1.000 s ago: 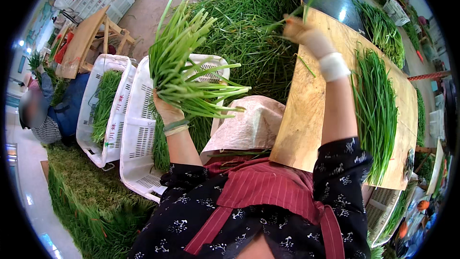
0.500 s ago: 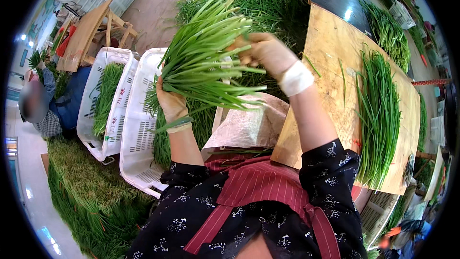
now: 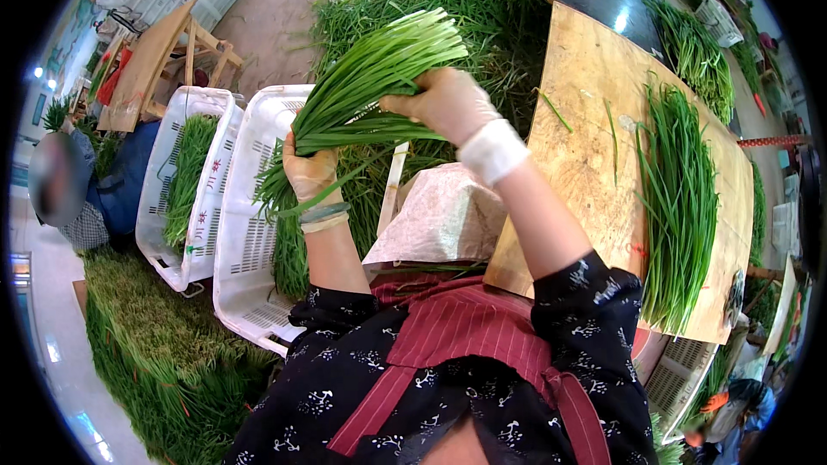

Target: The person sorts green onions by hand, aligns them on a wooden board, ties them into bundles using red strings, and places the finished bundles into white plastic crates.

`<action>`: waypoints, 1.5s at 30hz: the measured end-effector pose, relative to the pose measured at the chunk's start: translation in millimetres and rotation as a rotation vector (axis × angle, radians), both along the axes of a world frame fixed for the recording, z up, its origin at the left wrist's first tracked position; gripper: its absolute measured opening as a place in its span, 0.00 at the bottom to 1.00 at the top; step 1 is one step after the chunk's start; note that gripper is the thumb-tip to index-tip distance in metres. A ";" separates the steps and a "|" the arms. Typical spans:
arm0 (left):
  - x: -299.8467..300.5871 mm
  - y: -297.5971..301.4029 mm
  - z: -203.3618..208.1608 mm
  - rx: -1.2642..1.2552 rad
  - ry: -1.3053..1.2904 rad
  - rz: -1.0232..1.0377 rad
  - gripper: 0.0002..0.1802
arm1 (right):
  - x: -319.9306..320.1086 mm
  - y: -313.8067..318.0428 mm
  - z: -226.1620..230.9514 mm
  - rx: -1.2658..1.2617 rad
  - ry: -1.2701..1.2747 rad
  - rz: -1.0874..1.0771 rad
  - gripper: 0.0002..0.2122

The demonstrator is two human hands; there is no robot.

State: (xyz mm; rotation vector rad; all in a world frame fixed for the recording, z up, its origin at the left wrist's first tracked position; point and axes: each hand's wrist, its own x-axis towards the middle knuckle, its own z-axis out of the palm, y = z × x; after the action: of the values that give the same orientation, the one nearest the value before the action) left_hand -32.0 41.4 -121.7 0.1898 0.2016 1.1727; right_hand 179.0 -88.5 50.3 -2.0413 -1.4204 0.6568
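A bunch of garlic chives point(image 3: 370, 77) is held up in front of me, its pale cut ends fanned to the upper right and its leaves drooping at the lower left. My left hand point(image 3: 312, 174), in a thin pale glove, is wrapped round the leafy lower part. At the bunch's right side, my right hand point(image 3: 452, 112), gloved too with a white cuff, has its fingers closed on the stems. Part of those fingers is hidden by the hand itself. Below the bunch a white plastic crate point(image 3: 250, 232) holds more chives.
A second white crate point(image 3: 164, 224) with chives stands further left. To my right is a wooden board point(image 3: 594, 198) bearing a row of chives point(image 3: 680, 215). A loose chive heap point(image 3: 491, 0) lies beyond my hands, a pale sack point(image 3: 439, 215) before me. A person point(image 3: 69, 176) is far left.
My right hand has moved left and down onto the bunch from beyond its right side. The stem ends have drawn together and point more upward.
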 end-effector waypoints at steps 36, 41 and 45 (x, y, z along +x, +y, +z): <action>-13.9 -28.0 59.1 0.331 -0.211 0.044 0.04 | 56.2 -37.6 6.1 0.257 0.671 0.213 0.22; -13.6 -35.2 67.7 0.267 -0.152 0.112 0.06 | 44.0 -30.7 -14.3 0.219 0.582 0.059 0.13; -11.1 -36.6 71.0 0.245 -0.180 0.121 0.08 | 58.5 -47.5 -2.8 0.542 0.833 -0.198 0.11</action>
State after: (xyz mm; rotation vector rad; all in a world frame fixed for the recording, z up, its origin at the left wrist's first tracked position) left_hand -43.1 4.8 -50.7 0.2891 -0.0911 1.3272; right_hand 237.5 -136.0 47.5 -1.2261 -0.7706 0.7951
